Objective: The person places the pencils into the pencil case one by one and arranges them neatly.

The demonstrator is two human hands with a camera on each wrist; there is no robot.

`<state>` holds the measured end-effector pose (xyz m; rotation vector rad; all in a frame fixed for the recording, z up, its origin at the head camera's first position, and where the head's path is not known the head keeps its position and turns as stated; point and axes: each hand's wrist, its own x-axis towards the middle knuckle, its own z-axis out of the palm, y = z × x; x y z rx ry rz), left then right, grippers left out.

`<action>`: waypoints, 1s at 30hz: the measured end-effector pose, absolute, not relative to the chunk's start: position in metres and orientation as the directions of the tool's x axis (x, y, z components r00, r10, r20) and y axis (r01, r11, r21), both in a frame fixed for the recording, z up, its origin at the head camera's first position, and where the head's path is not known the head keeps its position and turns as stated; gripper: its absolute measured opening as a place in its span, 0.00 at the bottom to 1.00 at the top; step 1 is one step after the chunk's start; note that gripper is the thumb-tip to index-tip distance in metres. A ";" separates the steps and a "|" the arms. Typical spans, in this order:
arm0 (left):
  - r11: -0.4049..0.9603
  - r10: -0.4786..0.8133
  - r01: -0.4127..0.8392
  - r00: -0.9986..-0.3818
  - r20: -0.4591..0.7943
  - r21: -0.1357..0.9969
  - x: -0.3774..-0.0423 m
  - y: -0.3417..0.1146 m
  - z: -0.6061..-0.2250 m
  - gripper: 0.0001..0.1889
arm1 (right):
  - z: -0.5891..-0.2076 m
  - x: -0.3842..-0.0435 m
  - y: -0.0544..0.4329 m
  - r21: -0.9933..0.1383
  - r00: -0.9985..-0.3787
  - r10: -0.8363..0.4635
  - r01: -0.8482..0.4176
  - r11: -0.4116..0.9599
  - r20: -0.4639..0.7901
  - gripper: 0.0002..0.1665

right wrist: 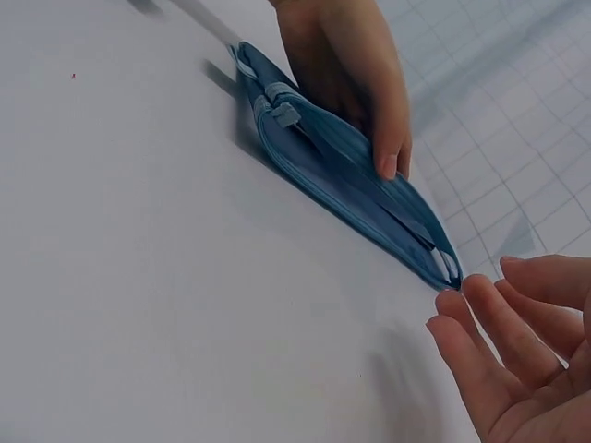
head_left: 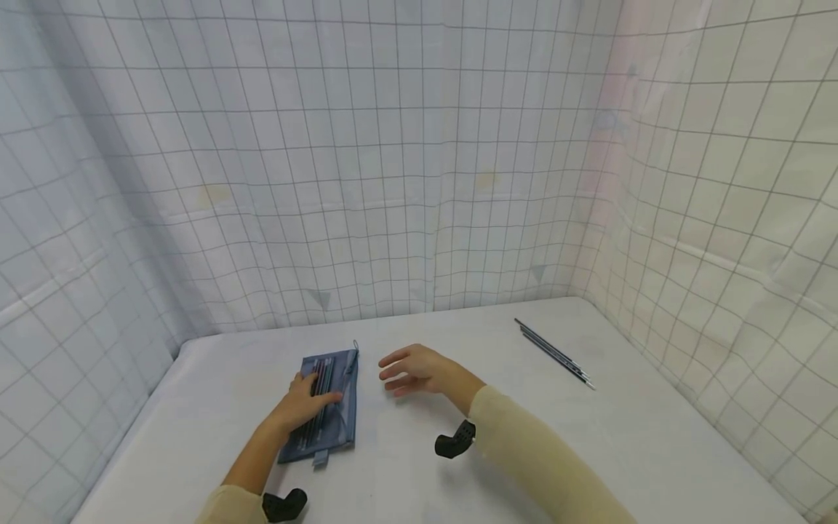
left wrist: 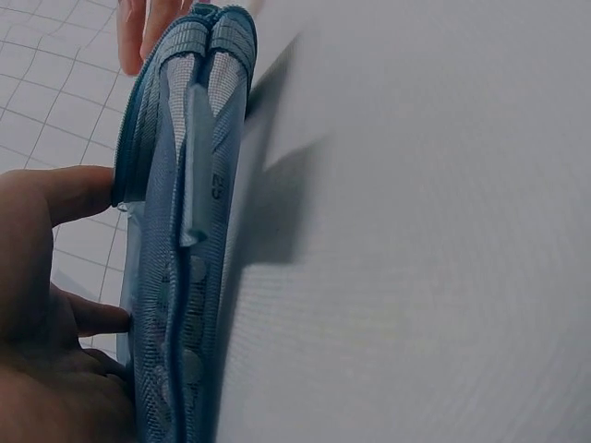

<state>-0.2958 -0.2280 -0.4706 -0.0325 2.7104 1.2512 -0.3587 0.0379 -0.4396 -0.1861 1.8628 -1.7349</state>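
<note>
A flat blue mesh pencil case [head_left: 348, 418] lies on the white table, with several pencils [head_left: 324, 372] showing through its upper side. My left hand [head_left: 300, 407] rests on top of it, thumb and fingers spread over the mesh. From the left wrist view, the zipped edge of the case [left wrist: 180, 295] is seen side-on, with the thumb and a finger touching its upper face. My right hand [head_left: 417, 370] is held in the air just right of the case, fingers loosely bent and holding nothing. In the right wrist view the zip side [right wrist: 346, 189] gapes a little.
Several dark pencils [head_left: 556, 353] lie together at the table's right rear. White cloth walls [head_left: 366, 167] with a grid pattern surround the back and sides of the table [head_left: 419, 473]. A black wrist camera [head_left: 456, 440] sits under the right sleeve.
</note>
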 end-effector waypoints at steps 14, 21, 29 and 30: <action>0.639 0.060 -0.075 -0.987 -0.147 0.766 -0.293 -0.231 -0.473 0.52 | -0.434 -0.368 0.077 -0.955 -0.859 -0.420 0.236 0.180 -0.291 0.20; 0.640 0.059 -0.065 -0.989 -0.134 0.766 -0.293 -0.228 -0.473 0.51 | -0.430 -0.372 0.097 -0.959 -0.880 -0.389 0.216 0.185 -0.273 0.20; 0.647 0.046 -0.067 -0.991 -0.126 0.759 -0.291 -0.228 -0.473 0.51 | -0.429 -0.374 0.118 -0.957 -0.897 -0.356 0.192 0.216 -0.261 0.21; 0.646 0.047 -0.068 -0.991 -0.128 0.761 -0.291 -0.228 -0.473 0.51 | -0.429 -0.374 0.121 -0.957 -0.900 -0.350 0.192 0.219 -0.260 0.21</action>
